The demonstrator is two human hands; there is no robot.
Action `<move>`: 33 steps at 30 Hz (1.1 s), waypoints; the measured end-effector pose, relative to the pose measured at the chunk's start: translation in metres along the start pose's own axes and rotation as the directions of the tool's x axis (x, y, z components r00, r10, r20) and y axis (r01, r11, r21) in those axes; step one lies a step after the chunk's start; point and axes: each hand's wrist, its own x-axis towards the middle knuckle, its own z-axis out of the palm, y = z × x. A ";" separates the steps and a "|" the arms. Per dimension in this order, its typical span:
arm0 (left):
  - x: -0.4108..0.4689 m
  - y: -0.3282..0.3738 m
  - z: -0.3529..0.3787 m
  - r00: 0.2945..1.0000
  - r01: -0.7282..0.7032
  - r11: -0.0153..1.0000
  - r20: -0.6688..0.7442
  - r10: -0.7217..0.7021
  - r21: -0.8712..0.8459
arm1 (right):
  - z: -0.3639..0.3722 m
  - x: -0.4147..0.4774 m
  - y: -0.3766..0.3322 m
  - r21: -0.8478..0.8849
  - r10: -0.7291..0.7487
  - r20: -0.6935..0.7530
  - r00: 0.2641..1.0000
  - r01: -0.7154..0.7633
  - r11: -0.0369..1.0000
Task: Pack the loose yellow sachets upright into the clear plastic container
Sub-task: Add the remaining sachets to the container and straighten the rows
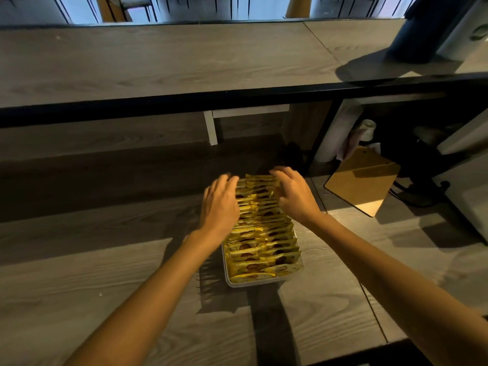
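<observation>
We reach both hands forward over the far half of the clear plastic container point(226, 273), which sits on the wooden table point(105, 299) between our forearms, its near end closer to us than our wrists. The yellow sachets point(264, 247) stand upright in it, packed face to face in two side-by-side rows that run from the near wall out to just past our fingertips.

Our left hand point(220, 204) lies along the left side of the rows, palm down, its fingers fairly straight and together and laid against the sachet tops at the far left. It is spread, not closed round anything, though the fingertips are blurred. Our right hand point(295, 196) sits on the right side of the rows, level with the left. Its fingers arch over the top edges of the farthest sachets and the thumb points in toward the packets. Whether it pinches a sachet or only rests on them we cannot tell.

Between the two hands the sachet tops show, and the ones nearest our wrists fan slightly to the right.

Beyond and to the right of the right hand a brown clipboard point(363, 180) lies on the table. Past both hands a raised counter point(158, 62) crosses the view, with a dark cylinder point(414, 33) at its far right.
</observation>
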 end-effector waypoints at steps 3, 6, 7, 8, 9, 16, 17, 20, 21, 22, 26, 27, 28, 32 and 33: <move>-0.032 0.012 0.010 0.990 0.004 0.999 0.143 -0.011 0.051 | 0.008 -0.029 -0.003 -0.061 -0.069 0.066 0.995 0.073 0.995; -0.046 0.011 0.028 0.951 0.032 0.992 0.301 -0.069 0.125 | 0.025 -0.045 -0.002 -0.119 -0.023 0.221 0.975 0.050 0.992; -0.045 0.009 0.033 0.946 0.038 0.990 0.316 -0.079 0.132 | 0.029 -0.044 -0.001 -0.136 0.009 0.254 0.967 0.026 0.990; -0.042 0.006 0.036 0.944 0.045 0.990 0.318 -0.086 0.132 | 0.032 -0.040 0.000 -0.158 0.038 0.275 0.961 0.006 0.987; -0.037 0.003 0.038 0.943 0.050 0.990 0.319 -0.090 0.132 | 0.033 -0.034 0.001 -0.185 0.060 0.287 0.956 -0.006 0.983; -0.019 -0.002 0.037 0.918 0.056 0.990 0.384 -0.101 0.127 | 0.040 -0.016 0.005 -0.246 0.055 0.294 0.954 0.020 0.969; -0.019 -0.002 0.034 0.916 0.054 0.992 0.390 -0.096 0.117 | 0.038 -0.017 0.004 -0.244 0.052 0.289 0.956 0.021 0.969; -0.027 -0.001 0.023 0.938 0.039 0.996 0.341 -0.066 0.086 | 0.028 -0.028 0.001 -0.199 0.027 0.226 0.974 0.020 0.980; -0.033 0.000 0.018 0.948 0.041 0.997 0.312 -0.061 0.070 | 0.023 -0.036 0.000 -0.174 0.012 0.202 0.979 0.024 0.984; -0.041 0.001 0.015 0.957 0.040 0.998 0.284 -0.055 0.057 | 0.020 -0.045 0.000 -0.156 -0.006 0.181 0.984 0.035 0.987; -0.087 0.010 0.016 0.960 -0.048 0.996 0.279 0.025 0.077 | 0.023 -0.089 0.001 -0.142 -0.074 0.174 0.982 0.099 0.985; -0.097 0.011 0.020 0.954 -0.069 0.993 0.297 0.037 0.099 | 0.027 -0.098 0.002 -0.121 -0.089 0.182 0.979 0.112 0.986; -0.104 0.011 0.024 0.951 -0.075 0.990 0.308 0.035 0.121 | 0.032 -0.105 0.004 -0.104 -0.089 0.190 0.978 0.110 0.989; -0.105 0.008 0.034 0.949 0.019 0.992 0.310 -0.058 0.128 | 0.039 -0.109 0.006 -0.048 0.005 0.195 0.981 0.004 0.999; -0.102 0.008 0.034 0.950 0.034 0.991 0.305 -0.071 0.127 | 0.038 -0.106 0.003 -0.053 0.025 0.199 0.980 -0.015 0.998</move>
